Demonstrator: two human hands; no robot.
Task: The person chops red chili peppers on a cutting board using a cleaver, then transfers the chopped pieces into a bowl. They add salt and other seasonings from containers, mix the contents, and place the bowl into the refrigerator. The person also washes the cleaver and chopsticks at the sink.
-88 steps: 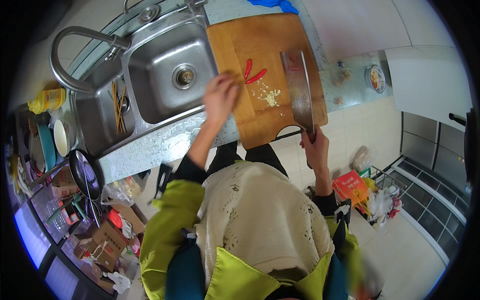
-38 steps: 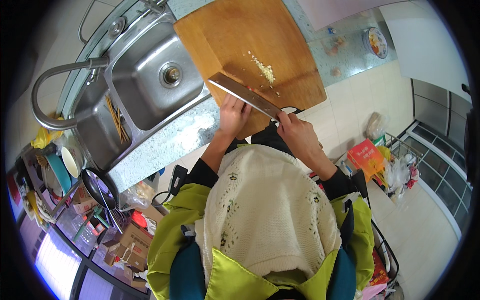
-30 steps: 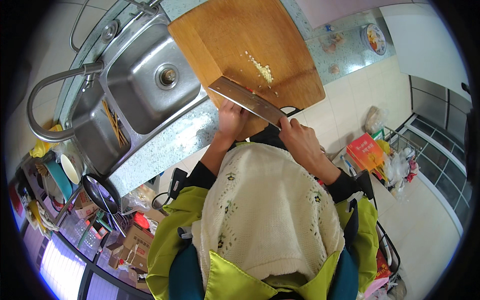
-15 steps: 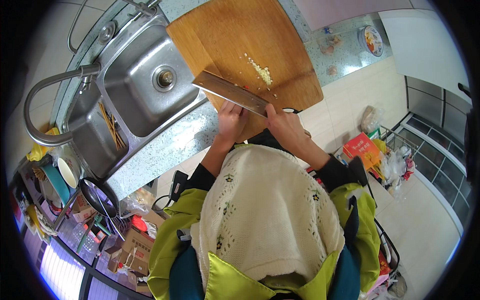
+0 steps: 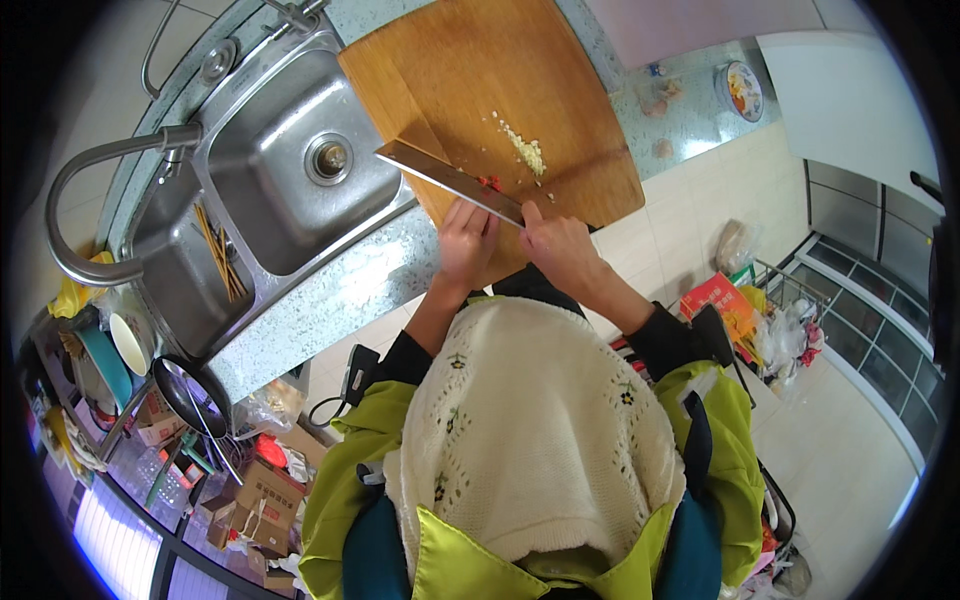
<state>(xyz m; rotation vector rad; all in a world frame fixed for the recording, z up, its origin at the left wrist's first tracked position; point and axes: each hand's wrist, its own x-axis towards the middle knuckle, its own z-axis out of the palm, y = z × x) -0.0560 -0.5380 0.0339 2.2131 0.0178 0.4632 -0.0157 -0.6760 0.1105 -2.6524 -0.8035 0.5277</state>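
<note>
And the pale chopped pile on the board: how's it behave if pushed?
Likely spreads rather than sliding as one: the pale chopped pile is loose bits, with strays lying apart from it. Pieces look tiny, so probably light and easily nudged. It sits low on the flat cutting board, so toppling seems unlikely.

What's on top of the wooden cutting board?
Pale chopped bits and small red pieces lie on the cutting board. Whatever the cleaver and left hand cover cannot be seen.
</note>
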